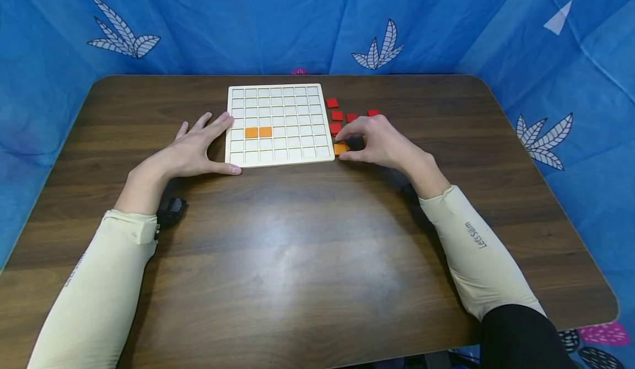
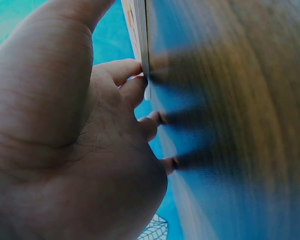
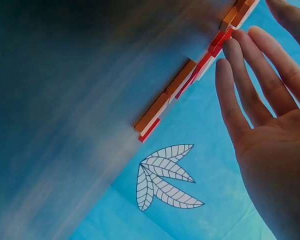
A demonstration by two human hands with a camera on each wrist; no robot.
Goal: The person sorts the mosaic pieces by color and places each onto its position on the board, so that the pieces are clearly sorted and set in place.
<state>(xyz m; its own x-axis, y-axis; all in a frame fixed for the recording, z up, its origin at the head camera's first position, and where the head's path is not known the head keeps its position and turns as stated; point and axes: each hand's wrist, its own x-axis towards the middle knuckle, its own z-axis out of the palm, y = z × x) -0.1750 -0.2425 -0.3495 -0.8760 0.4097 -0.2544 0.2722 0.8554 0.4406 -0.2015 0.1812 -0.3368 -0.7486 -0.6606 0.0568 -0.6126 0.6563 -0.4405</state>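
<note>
A white grid board (image 1: 273, 163) lies on the table, with two orange square tiles (image 1: 258, 132) side by side in its cells. My left hand (image 1: 190, 151) is spread at the board's left side, fingertips on the left edge and thumb at the near-left corner. My right hand (image 1: 377, 143) is at the board's right side, thumb and index finger apart around an orange tile (image 1: 340, 148) by the near-right corner. In the right wrist view, its fingers (image 3: 270, 80) are fairly straight beside a row of tiles (image 3: 180, 80) seen edge-on.
Several red tiles (image 1: 337, 116) lie along the board's right edge and beyond my right hand. The brown wooden table (image 1: 297, 258) has rounded corners. A blue patterned cloth (image 1: 223, 21) hangs behind it and at its sides.
</note>
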